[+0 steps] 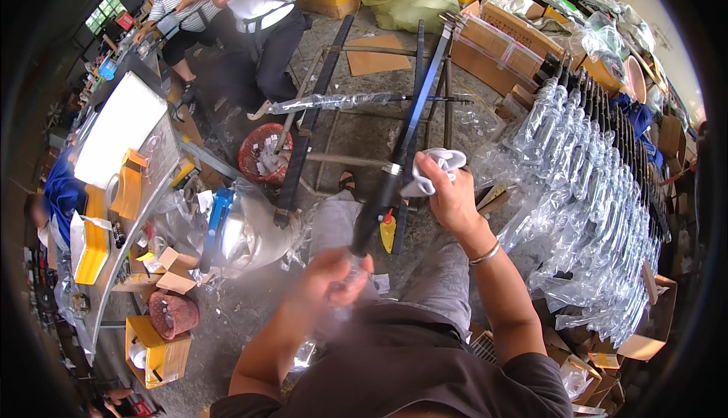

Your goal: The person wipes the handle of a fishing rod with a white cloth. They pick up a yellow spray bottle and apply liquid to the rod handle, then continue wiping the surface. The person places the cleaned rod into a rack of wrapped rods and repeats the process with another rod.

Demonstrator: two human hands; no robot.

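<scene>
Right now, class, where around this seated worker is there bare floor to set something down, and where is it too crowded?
Bare patches: the grey concrete floor between the dark metal frame bars, and the floor between the small red woven basket and the left hand. Crowded: the clear-bagged black rods beyond the right hand, and the cluttered long table.

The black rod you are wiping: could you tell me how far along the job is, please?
Done: a long row of bagged rods leans at the right. In hand: left hand grips the black rod at its lower end, right hand presses a white cloth against it. Left: this rod has no bag yet.
</scene>
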